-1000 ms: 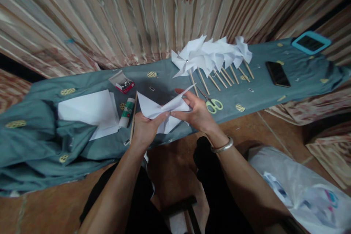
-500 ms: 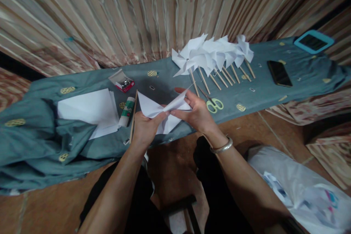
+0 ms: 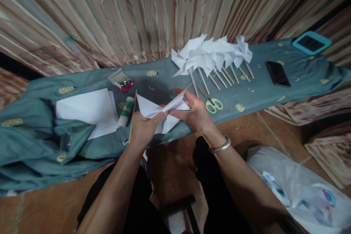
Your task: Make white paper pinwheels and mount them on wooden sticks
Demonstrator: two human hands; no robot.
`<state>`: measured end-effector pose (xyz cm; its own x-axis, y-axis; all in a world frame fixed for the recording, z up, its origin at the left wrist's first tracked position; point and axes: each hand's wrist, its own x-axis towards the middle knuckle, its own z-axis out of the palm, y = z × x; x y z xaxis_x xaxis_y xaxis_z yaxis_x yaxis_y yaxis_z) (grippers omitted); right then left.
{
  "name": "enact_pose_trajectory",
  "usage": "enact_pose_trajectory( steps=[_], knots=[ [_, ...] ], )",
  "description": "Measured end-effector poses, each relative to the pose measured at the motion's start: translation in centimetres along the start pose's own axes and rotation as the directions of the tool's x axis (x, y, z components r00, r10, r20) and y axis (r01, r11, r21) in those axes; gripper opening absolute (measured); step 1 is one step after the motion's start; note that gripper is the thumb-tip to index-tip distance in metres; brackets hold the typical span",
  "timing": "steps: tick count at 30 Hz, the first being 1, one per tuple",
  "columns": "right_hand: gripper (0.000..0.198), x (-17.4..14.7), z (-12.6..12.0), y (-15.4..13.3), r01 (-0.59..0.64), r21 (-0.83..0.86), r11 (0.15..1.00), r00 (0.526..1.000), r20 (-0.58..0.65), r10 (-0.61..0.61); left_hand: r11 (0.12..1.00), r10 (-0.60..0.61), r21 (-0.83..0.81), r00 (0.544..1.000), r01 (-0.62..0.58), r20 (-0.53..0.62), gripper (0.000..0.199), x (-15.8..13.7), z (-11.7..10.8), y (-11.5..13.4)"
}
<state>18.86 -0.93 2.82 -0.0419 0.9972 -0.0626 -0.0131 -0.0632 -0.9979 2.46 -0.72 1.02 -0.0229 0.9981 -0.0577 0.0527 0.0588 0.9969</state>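
Note:
Both hands grip a white paper pinwheel [image 3: 167, 126] with bent blades, held over the near edge of the cloth-covered table. My left hand [image 3: 145, 126] pinches its left side, thumb pressed near the centre. On the other side, my right hand [image 3: 196, 111] closes on a folded blade, its thumb meeting the middle as well. The fingers beneath the paper are hidden. A wooden stick [image 3: 133, 113] lies just beside my left hand, and a glue stick [image 3: 126, 111] is left of it. Scissors [image 3: 213, 104] with light green handles rest right of my right hand.
Several finished pinwheels [image 3: 192, 55] on sticks lie overlapping at the back. A small open box [image 3: 124, 83] holds shiny pins, and a stack of white paper [image 3: 87, 109] sits left. A phone [image 3: 278, 74] and a blue-framed device [image 3: 312, 42] lie right. A plastic bag [image 3: 298, 186] stands on the floor.
The whole view has shifted very slightly. Both hands keep their hold on the paper pinwheel, with almost no visible movement.

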Motion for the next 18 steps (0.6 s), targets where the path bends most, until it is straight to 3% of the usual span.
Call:
enact_pose_trajectory(
  steps=[7, 18],
  knots=[
    [0.033, 0.2, -0.2, 0.3, 0.042, -0.035, 0.999, 0.999, 0.009, -0.041, 1.000, 0.015, -0.009, 1.000, -0.015, 0.027, 0.019, 0.1, -0.2, 0.0],
    [0.023, 0.1, -0.7, -0.6, -0.038, 0.035, 0.999, 0.998, 0.043, 0.036, 1.000, -0.028, 0.009, 0.999, 0.027, 0.035, 0.023, 0.1, 0.3, 1.1]
  ],
)
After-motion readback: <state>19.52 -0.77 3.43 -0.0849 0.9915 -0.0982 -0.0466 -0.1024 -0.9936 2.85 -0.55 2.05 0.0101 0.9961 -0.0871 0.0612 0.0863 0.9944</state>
